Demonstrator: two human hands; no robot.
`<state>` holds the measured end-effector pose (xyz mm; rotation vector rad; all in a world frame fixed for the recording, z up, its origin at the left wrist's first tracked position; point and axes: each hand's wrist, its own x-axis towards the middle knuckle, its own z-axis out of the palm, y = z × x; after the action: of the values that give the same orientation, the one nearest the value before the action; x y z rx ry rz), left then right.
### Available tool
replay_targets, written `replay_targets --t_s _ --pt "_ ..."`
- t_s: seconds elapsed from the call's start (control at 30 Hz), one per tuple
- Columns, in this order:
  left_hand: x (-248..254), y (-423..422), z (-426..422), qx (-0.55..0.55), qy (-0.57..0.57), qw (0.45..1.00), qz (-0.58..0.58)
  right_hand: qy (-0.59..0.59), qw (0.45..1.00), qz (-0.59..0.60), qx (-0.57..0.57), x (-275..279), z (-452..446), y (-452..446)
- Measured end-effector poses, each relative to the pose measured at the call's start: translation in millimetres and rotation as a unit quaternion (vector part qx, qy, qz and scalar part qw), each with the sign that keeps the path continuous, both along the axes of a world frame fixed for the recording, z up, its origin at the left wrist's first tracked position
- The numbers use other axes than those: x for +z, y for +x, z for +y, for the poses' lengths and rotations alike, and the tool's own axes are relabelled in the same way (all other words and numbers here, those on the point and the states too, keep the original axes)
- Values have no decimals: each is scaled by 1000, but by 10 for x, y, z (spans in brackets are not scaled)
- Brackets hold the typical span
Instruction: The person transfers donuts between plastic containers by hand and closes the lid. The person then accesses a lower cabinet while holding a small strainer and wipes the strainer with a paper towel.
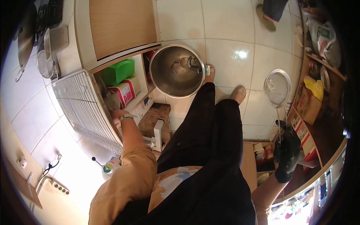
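Observation:
On the right, my right hand (288, 150), in a black glove, is closed round the thin handle of a round mesh strainer (277, 88). The strainer hangs over the tiled floor. At the left, my left hand (117, 115) is bare, with a band at the wrist; it reaches in beside a metal tray with a wire rack (88, 108), its fingers mostly hidden. Just past that hand, an open compartment holds a red and white box (125, 93) and a green container (119, 72). A large steel bowl (161, 71) with a metal tool inside stands near my foot.
Another person's foot (267, 18) is at the top right. Shelves on the right hold a cardboard box (308, 103) and a plastic bag (324, 41). Metal strainers (45, 63) hang at the upper left. A wooden panel (123, 24) lies beyond the compartment.

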<state>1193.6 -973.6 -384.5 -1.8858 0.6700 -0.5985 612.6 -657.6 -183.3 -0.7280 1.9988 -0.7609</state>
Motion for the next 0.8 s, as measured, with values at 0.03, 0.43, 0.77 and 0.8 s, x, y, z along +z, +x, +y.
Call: replay_targets --t_s 0.03,0.43,0.77,0.8 --pt "-204 317 8 -13 -7 999 -30 -3 1000 -15 -10 -2 13 5" --pt "589 -490 -47 -5 242 967 75 -31 995 -87 -38 76 48 -13" --pt "242 -235 102 -179 -327 891 259 -113 988 97 35 113 -61 -43" --pt "155 -90 61 -203 -328 890 243 -121 986 108 42 94 -9 -44"
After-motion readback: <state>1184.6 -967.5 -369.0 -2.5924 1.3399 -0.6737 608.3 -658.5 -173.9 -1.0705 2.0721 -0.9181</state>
